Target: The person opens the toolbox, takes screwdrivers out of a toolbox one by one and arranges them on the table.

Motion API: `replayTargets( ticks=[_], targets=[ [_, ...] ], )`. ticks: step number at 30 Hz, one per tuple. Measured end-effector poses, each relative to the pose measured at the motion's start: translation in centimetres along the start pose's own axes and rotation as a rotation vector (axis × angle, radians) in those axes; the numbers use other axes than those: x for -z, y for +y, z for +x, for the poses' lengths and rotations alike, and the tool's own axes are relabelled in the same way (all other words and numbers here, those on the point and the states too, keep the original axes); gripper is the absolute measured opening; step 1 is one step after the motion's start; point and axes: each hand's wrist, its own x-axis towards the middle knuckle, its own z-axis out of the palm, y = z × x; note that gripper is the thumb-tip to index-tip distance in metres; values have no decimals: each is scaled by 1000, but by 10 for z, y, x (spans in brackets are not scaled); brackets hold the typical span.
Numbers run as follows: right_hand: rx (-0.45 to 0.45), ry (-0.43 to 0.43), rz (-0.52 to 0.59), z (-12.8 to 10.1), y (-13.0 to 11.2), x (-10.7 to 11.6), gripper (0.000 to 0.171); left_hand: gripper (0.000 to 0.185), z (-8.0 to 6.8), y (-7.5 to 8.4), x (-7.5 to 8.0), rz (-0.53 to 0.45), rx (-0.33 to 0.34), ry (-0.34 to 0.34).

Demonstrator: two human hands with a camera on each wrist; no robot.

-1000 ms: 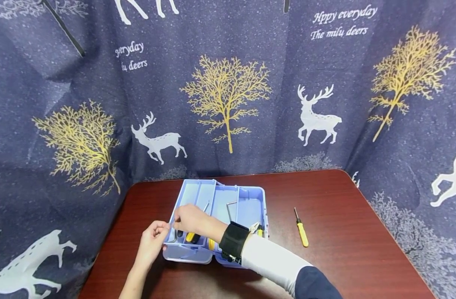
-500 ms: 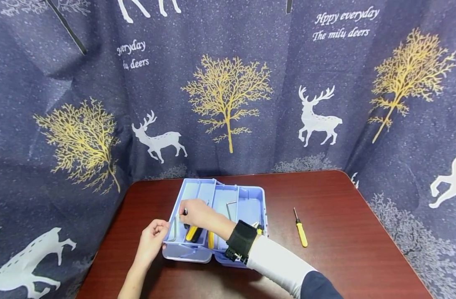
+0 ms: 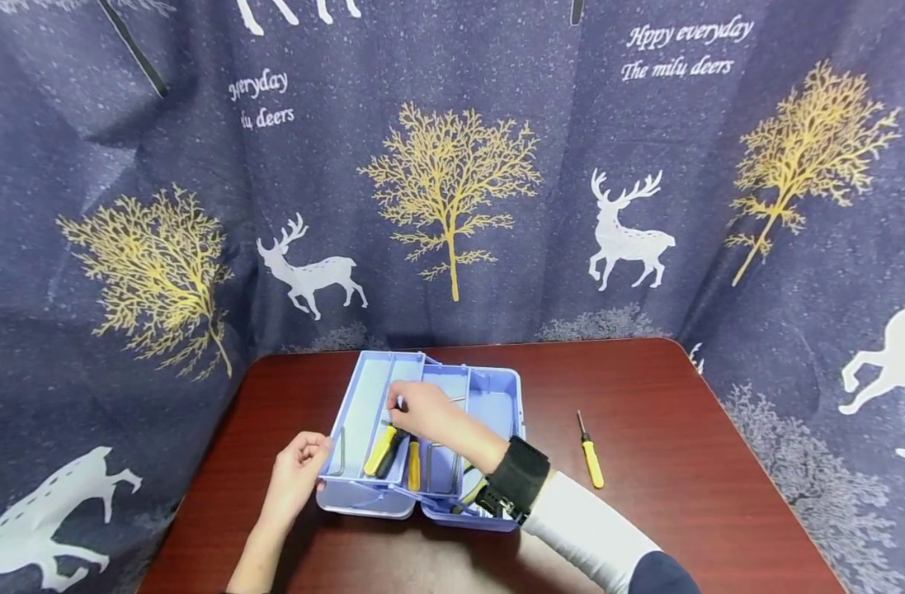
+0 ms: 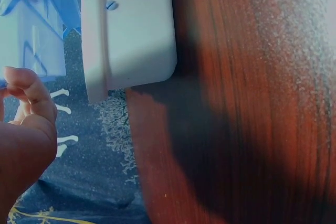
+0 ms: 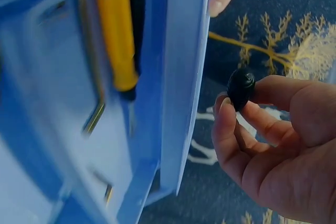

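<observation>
Backdrop cloth [image 3: 497,124] reads "Hppy everyday, The milu deers". My right hand [image 3: 422,410] pinches a small black knob [image 5: 241,88] over the blue toolbox [image 3: 497,404] mid-table, farther right than earlier. My left hand [image 3: 296,470] grips the box's left end.

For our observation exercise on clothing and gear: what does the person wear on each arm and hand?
Both hands are bare, with no gloves. The right hand has a black wrist strap behind it, then a white sleeve that gives way to a dark navy sleeve near the elbow. The left hand and its forearm show no sleeve and no strap in the head view.
</observation>
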Motion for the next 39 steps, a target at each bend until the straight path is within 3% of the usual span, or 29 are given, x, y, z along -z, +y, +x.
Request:
replayTargets(
  ticks=[5,14,22,32,39],
  targets=[
    [-7,68,2,-22,22,17,5,15,1,0,2,4,-6,0],
    [-197,107,26,-62,75,46,9,11,0,0,4,15,10,9],
    [-274,164,58,-105,120,63,9,16,4,3,3,-7,4,-9],
    [-572,143,102,-154,176,71,20,19,5,2,2,-20,14,-8],
    [-700,124,64,-187,209,62,25,19,3,0,1,-34,13,-10]
  ],
)
